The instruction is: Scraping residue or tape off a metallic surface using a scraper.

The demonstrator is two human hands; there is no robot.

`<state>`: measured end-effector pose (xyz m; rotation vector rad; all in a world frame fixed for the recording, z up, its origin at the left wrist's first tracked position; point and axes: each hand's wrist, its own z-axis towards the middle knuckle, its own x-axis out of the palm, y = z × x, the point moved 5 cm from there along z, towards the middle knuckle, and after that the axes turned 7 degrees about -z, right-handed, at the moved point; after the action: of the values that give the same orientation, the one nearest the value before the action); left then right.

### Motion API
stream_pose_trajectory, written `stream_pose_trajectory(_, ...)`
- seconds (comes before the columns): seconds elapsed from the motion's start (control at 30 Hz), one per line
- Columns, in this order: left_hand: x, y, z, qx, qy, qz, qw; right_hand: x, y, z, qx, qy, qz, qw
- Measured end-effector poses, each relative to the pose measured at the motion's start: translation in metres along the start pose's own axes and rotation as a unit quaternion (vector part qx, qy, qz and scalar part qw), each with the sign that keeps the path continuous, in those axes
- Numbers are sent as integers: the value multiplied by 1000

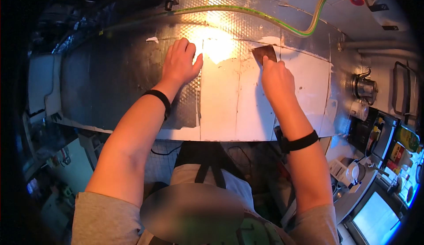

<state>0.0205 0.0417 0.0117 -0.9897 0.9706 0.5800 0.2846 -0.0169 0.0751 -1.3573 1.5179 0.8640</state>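
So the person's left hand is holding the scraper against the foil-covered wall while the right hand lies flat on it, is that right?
Not quite: the hands are swapped. The head view shows the right hand holding the scraper against the foil-covered wall, while the left hand lies flat on it.

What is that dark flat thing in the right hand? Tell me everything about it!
It is a scraper blade: a thin, flat, dark brownish piece, wider at its far edge, probably metal. The right hand grips its near end, hiding any handle. It tilts up and to the left, its edge against the wall where shiny silver foil meets bare white surface. Bright light glares just left of it.
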Motion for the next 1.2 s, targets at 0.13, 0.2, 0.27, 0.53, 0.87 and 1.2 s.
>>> stream_pose_trajectory(0.13, 0, 1, -3, 8, -14, -13, 1000, -8, -3, -9, -8, 16, -10, 1000)
stream_pose_trajectory(0.2, -1, 0, -1, 12, -15, -17, 1000, -4, -4, -9, -3, 13, -5, 1000)
stream_pose_trajectory(0.27, -1, -1, 0, 5, -6, -14, 1000, -3, -3, -9, -7, 11, -5, 1000)
stream_pose_trajectory(0.53, -2, -1, 3, 3, -10, -2, 1000, 3, -3, -1, -6, 13, -2, 1000)
stream_pose_trajectory(0.87, 0, 0, -1, 1, -2, 2, 1000, 2, -2, -5, -20, 5, -2, 1000)
stream_pose_trajectory(1.2, -1, 1, -2, 3, -11, -14, 1000, -4, -5, -1, -31, -3, -3, 1000)
